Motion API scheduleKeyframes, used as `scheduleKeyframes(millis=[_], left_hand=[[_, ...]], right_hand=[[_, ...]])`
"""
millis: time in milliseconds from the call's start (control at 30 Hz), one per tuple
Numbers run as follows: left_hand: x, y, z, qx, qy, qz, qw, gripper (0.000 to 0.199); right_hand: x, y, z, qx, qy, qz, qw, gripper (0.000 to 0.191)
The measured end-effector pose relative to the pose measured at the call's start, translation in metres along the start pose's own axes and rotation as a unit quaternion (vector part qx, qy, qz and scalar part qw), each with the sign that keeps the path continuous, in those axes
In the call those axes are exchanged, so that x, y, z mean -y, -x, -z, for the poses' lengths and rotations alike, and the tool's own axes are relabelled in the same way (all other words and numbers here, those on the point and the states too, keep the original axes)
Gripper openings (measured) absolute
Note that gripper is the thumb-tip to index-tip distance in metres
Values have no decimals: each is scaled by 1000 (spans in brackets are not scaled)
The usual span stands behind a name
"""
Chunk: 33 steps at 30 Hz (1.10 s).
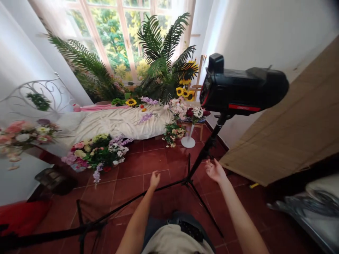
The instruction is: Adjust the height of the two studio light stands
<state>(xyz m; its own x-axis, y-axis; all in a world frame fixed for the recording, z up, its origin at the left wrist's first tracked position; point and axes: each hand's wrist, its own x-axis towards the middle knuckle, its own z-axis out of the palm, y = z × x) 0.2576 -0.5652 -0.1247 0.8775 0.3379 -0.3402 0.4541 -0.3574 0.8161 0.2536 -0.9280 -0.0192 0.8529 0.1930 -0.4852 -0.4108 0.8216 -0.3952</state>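
Studio light (243,88) tops a stand (204,151), splayed likely for balance; left of the stand, the left hand (155,180) looks half-curled, empty; the right hand (215,170), loosely open, seemingly empty, is beside it.

No text legible; pale lettering (242,108) on black studio light's (246,88) red strip (254,109) too blurred.

R grip (215,170) nr blk stand (203,153), L grip (155,179) abv red tiles (144,157).
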Motion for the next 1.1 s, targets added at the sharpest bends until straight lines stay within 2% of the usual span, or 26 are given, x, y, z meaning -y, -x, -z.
scheduleKeyframes(millis=[67, 167, 267, 333, 433, 567, 700, 767, 833, 867, 900, 933, 1000, 1033, 1067, 1100], left_hand=[[-47, -2, -57, 76, 79, -84, 990, 23], [-122, 11, -119, 197, 186, -243, 931, 26], [-188, 31, -155, 248, 216, -328, 885, 33], [-216, 42, -172, 270, 211, -350, 872, 41], [-235, 51, -194, 276, 198, -341, 877, 46], [-238, 54, -213, 240, 215, -308, 895, 39], [-240, 53, -218, 225, 207, -291, 906, 34], [-241, 53, -218, 222, 203, -285, 910, 34], [-242, 53, -218, 225, 204, -291, 907, 35], [-242, 54, -217, 227, 207, -296, 904, 35], [-242, 54, -217, 233, 210, -299, 901, 35], [-242, 55, -217, 239, 214, -300, 898, 36], [-242, 56, -218, 248, 223, -294, 896, 37], [-243, 57, -218, 247, 224, -293, 896, 37], [-243, 57, -218, 242, 225, -295, 897, 37], [-243, 58, -218, 236, 224, -298, 897, 36]], right_hand=[[16, 3, -5, 43, -37, -33, 998, 30], [31, 2, -8, 66, -77, -63, 993, 26], [41, 0, -6, 71, -79, -89, 990, 25], [47, -2, -4, 67, -62, -100, 991, 25], [53, -3, -2, 50, -12, -89, 995, 22], [57, -2, 0, -18, 143, -23, 989, 29], [62, -2, 2, -60, 253, 15, 965, 31], [65, -2, 3, -54, 282, 21, 958, 29], [66, -1, 1, -41, 346, 57, 936, 27], [66, 0, 0, -43, 401, 104, 909, 25], [65, 2, -2, -55, 466, 171, 866, 22], [65, 4, -5, -73, 532, 251, 805, 17], [63, 9, -9, -109, 640, 397, 649, 2], [63, 12, -11, -116, 676, 444, 576, 7], [63, 14, -12, -117, 703, 473, 518, 13], [64, 16, -13, -114, 720, 490, 479, 16]])
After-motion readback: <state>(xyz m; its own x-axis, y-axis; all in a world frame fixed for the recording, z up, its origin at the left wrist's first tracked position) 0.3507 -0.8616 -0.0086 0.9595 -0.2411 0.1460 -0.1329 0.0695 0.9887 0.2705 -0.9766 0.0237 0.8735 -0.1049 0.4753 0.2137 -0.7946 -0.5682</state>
